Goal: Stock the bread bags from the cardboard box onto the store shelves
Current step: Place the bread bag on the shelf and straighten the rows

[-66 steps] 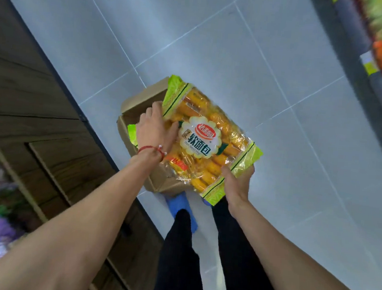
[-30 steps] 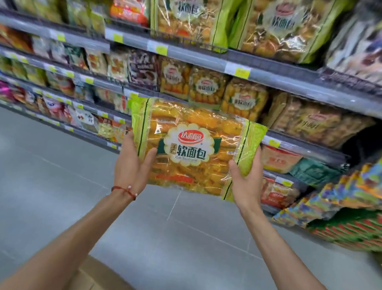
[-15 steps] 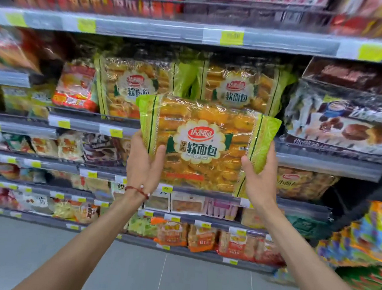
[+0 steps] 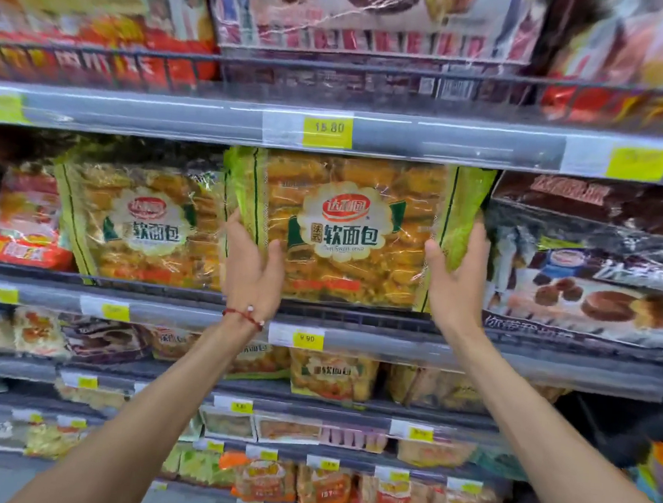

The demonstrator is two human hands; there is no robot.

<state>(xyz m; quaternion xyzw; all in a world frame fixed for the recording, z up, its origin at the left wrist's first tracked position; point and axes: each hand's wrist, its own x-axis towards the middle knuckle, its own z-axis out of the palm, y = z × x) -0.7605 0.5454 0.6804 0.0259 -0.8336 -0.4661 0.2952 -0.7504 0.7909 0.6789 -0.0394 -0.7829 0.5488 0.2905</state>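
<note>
A clear bread bag [image 4: 343, 232] with green ends and a white scalloped label stands upright at the front of the second shelf [image 4: 354, 342], its bottom edge at the shelf's wire lip. My left hand [image 4: 255, 273], a red string on its wrist, grips the bag's lower left side. The lower right side is held by my right hand [image 4: 452, 284]. A matching bread bag [image 4: 141, 224] stands just to the left on the same shelf. The cardboard box is out of view.
A dark cake package [image 4: 590, 263] leans right of the held bag. The upper shelf edge [image 4: 331, 130] with yellow price tags runs just above the bag's top. Lower shelves hold several smaller snack packs [image 4: 332, 374]. A red-orange pack [image 4: 22, 223] sits at the far left.
I have turned from the box on the floor to the shelves and raised the bag. Since half a second ago it has moved up and forward to the second shelf.
</note>
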